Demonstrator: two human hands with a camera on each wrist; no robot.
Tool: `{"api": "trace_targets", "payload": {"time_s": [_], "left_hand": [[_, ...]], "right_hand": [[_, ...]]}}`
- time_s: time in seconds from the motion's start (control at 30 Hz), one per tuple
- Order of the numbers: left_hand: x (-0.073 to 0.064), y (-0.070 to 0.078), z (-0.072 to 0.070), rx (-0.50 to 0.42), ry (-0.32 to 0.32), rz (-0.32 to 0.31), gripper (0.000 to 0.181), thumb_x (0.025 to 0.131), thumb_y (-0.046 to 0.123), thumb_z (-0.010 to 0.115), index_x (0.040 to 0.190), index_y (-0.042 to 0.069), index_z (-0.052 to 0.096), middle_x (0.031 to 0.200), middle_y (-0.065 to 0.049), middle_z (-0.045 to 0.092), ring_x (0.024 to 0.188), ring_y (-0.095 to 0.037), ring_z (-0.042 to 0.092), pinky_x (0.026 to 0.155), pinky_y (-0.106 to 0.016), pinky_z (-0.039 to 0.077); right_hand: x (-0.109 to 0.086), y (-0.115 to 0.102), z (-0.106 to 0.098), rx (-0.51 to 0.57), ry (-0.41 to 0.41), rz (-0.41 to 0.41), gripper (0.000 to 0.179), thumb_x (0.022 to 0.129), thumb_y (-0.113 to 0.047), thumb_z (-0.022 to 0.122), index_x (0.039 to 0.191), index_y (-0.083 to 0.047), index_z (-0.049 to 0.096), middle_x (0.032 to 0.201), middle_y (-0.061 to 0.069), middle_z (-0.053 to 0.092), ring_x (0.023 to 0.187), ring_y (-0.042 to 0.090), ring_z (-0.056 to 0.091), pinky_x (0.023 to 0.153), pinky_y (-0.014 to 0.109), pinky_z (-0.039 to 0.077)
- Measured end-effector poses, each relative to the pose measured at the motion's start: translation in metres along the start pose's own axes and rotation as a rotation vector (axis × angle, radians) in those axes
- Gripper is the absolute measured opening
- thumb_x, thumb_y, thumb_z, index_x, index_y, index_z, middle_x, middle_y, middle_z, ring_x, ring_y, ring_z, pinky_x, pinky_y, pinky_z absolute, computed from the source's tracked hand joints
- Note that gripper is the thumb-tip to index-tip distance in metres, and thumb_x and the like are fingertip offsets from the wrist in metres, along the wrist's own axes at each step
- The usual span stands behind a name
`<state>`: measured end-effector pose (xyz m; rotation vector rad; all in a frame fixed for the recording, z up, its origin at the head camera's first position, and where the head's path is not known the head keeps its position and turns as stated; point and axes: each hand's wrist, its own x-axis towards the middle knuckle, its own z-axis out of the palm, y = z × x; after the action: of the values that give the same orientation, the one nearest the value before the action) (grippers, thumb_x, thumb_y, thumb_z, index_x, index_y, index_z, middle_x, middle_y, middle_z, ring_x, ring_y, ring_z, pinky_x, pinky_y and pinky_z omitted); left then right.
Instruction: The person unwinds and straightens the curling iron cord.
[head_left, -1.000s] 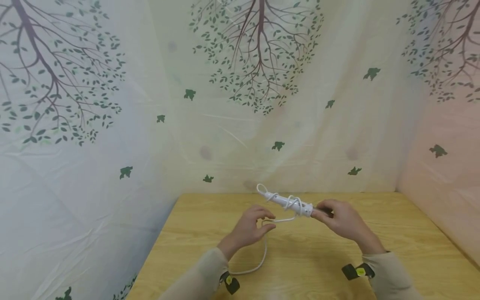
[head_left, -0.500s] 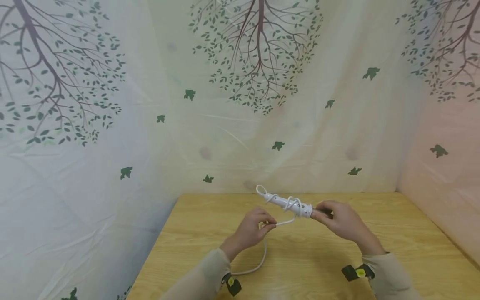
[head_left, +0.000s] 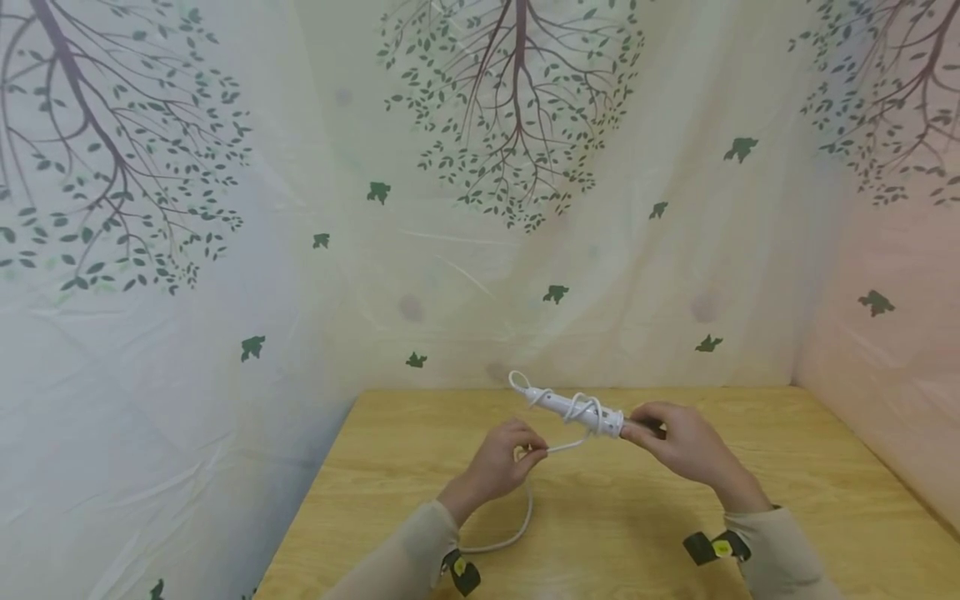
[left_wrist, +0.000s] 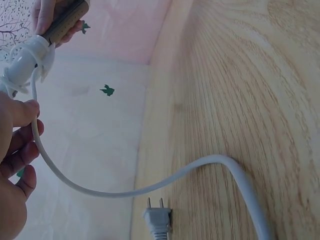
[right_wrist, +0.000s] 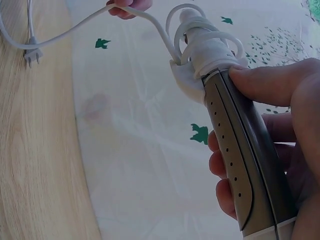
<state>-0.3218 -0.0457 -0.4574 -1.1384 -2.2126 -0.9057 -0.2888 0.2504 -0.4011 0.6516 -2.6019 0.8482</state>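
White cord (left_wrist: 105, 194) is wound in loose, crossing turns around the pale section of a wand-shaped appliance (right_wrist: 239, 132). The appliance is supported above the table (head_left: 585, 533), its wrapped end tilted upward and toward the left hand (head_left: 497, 458).

Right hand (head_left: 686, 446): fingers wrapped around the dark section, thumb near the joint with the pale section. This grip probably serves to steady the appliance while leaving the wound length unobstructed.

Left hand: thumb and fingertips pinched together on the cord, just beside the turns. The hold likely controls slack between the windings and the free length.

Free length: from the pinch, the cord curves down toward the table. The two-prong plug (left_wrist: 158, 219) rests on the table, unconnected.

Containers: none visible; the cord is stowed directly on the appliance.
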Motion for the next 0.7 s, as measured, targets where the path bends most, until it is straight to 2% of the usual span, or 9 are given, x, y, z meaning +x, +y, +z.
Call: {"api": "trace_targets", "payload": {"time_s": [0.17, 0.33, 0.53, 0.7], "left_hand": [[-0.002, -0.006, -0.001, 0.015, 0.010, -0.008, 0.003, 0.084, 0.009, 0.074, 0.087, 0.007, 0.073, 0.081, 0.000, 0.069, 0.078, -0.011, 0.060, 0.073, -0.025, 0.052], [-0.007, -0.014, 0.000, 0.010, -0.014, -0.055, 0.004, 0.085, 0.010, 0.073, 0.086, 0.006, 0.073, 0.080, -0.001, 0.068, 0.076, -0.012, 0.060, 0.068, -0.031, 0.055], [-0.011, -0.019, -0.004, 0.002, -0.029, -0.099, 0.005, 0.086, 0.009, 0.073, 0.087, 0.005, 0.073, 0.081, -0.002, 0.069, 0.076, -0.012, 0.061, 0.068, -0.026, 0.054], [-0.014, -0.027, -0.008, -0.001, -0.029, -0.143, 0.004, 0.086, 0.006, 0.072, 0.089, 0.005, 0.072, 0.082, -0.003, 0.068, 0.076, -0.011, 0.060, 0.068, -0.027, 0.054]], "right_hand": [[0.000, -0.002, -0.001, 0.037, -0.010, -0.006, 0.021, 0.093, -0.034, 0.066, 0.095, -0.013, 0.070, 0.082, -0.007, 0.066, 0.064, 0.001, 0.052, 0.052, 0.022, 0.044], [-0.001, -0.004, 0.000, 0.086, -0.016, -0.029, 0.015, 0.093, -0.031, 0.067, 0.094, -0.016, 0.071, 0.083, -0.008, 0.067, 0.066, 0.001, 0.054, 0.055, 0.022, 0.047], [-0.002, -0.008, 0.002, 0.121, -0.023, -0.064, 0.009, 0.092, -0.029, 0.067, 0.093, -0.021, 0.070, 0.081, -0.012, 0.065, 0.067, 0.001, 0.053, 0.056, 0.022, 0.048], [-0.003, -0.012, 0.003, 0.136, -0.038, -0.072, 0.008, 0.092, -0.029, 0.068, 0.093, -0.021, 0.070, 0.081, -0.014, 0.064, 0.067, 0.001, 0.052, 0.055, 0.022, 0.047]]}}
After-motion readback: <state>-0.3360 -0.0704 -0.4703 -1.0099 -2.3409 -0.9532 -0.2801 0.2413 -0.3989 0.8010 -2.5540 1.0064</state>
